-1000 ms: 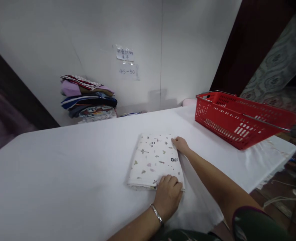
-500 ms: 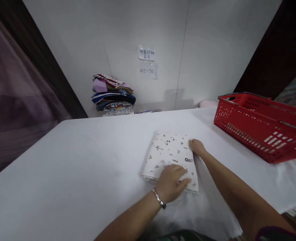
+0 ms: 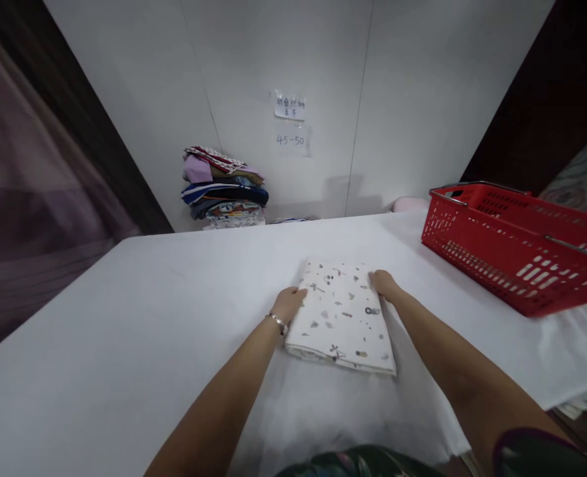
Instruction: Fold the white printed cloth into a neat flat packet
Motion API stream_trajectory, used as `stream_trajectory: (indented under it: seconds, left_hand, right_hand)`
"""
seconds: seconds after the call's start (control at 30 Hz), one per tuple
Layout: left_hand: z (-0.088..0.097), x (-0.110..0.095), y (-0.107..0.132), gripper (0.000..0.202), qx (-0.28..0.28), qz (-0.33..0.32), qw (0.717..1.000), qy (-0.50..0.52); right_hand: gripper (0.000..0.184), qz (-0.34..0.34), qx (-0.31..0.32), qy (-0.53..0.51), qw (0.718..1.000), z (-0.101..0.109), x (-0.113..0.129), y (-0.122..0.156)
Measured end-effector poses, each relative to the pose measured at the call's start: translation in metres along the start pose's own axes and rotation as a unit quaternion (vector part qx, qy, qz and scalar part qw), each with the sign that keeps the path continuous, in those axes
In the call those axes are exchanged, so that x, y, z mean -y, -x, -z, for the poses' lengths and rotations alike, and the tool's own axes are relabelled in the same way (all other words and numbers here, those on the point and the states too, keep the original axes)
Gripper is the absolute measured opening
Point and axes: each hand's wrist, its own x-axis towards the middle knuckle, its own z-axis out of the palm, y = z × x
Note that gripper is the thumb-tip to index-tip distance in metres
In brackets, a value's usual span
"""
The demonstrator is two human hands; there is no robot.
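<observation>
A folded white cloth [image 3: 343, 318] printed with small grey and tan figures lies flat on the white-covered table [image 3: 124, 344]. At its left edge my left hand [image 3: 289, 305], with a silver bracelet at the wrist, grips the side, thumb on top and the other fingers out of sight. My right hand [image 3: 383, 283] holds the far right edge in the same way, its fingertips partly hidden by the cloth. Layered folds show along the cloth's near edge.
A red plastic basket [image 3: 507, 252] with metal handles stands at the right. Behind the table's far edge rises a stack of folded fabrics [image 3: 226, 185] against the wall. Two paper signs [image 3: 291, 122] hang there. A sheer curtain [image 3: 40, 199] drapes at the left.
My left hand has moved from the cloth's near top surface to its left edge. The right hand stays at the right edge. The cloth's near edge now looks smoother.
</observation>
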Motion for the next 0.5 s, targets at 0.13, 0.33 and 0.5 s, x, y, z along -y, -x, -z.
stream_trajectory:
  seconds: [0.13,0.33,0.5]
  left_hand:
    - [0.026,0.023,0.022,0.030,-0.045,-0.040,0.998,-0.008]
    - [0.051,0.061,0.058,0.036,-0.075,-0.004,0.993,-0.090]
    - [0.041,0.049,0.053,0.052,-0.147,-0.099,0.952,-0.250]
  right_hand:
    - [0.034,0.053,-0.002,-0.030,0.998,-0.020,0.028,0.000]
    - [0.032,0.115,0.020,-0.051,0.992,-0.042,0.067,-0.005]
    - [0.036,0.116,0.050,-0.066,0.990,-0.031,0.064,0.003]
